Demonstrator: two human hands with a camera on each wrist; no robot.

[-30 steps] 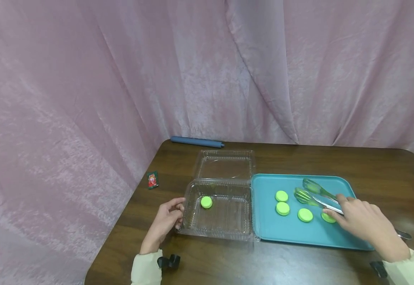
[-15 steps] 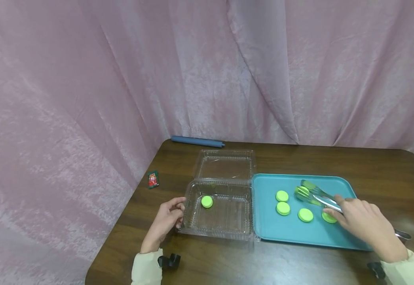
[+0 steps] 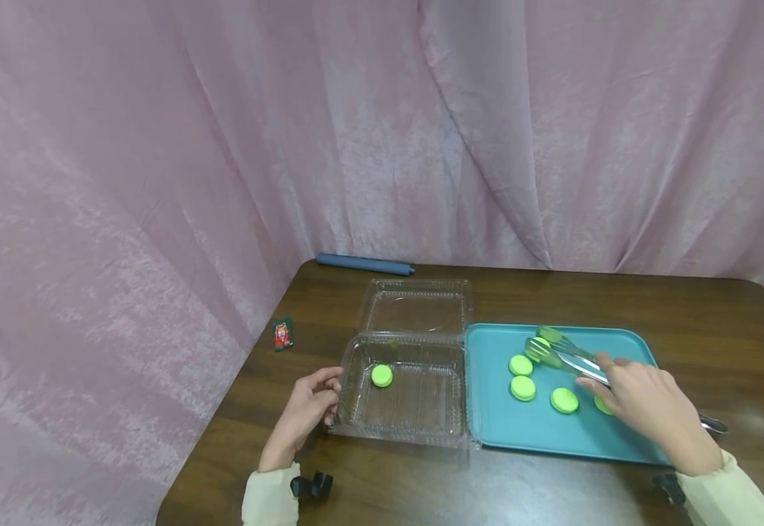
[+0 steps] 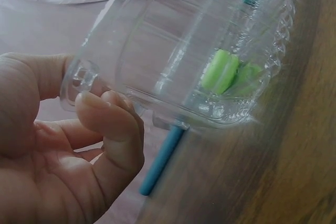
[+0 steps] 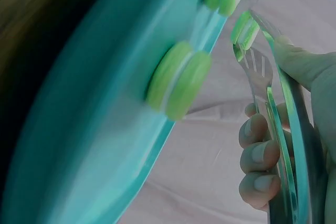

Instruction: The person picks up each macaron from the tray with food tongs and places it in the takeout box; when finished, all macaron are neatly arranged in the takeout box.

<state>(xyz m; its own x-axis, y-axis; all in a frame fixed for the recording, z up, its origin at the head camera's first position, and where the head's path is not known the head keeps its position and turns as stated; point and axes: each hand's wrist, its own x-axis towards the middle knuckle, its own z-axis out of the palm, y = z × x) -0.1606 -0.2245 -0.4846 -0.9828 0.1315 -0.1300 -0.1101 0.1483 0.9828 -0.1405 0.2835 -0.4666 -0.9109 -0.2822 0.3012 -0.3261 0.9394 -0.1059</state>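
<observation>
Head: one round lime-green macaron (image 3: 541, 343) sits between the green-tipped metal tongs (image 3: 582, 370), right of the clear plastic box (image 3: 421, 405) — nearer the right hand (image 3: 645, 405). Left wrist: the left hand (image 4: 68, 166) pinches the box's edge. Right wrist: the right hand grips the tongs.

The left hand (image 3: 304, 413) sits just inside the left edge of the surface (image 3: 408, 482), its wrist bent little above a pale left sleeve (image 3: 270, 498) — thumb and fingers drawn together in a pinch. The right hand (image 3: 648, 409) is well apart, toward the right edge, back turned up, forearm slanting inward from a right sleeve (image 3: 727, 493). Its thumb (image 5: 302, 64) reaches forward — the fingers (image 5: 258, 153) curl round in a grip.
</observation>
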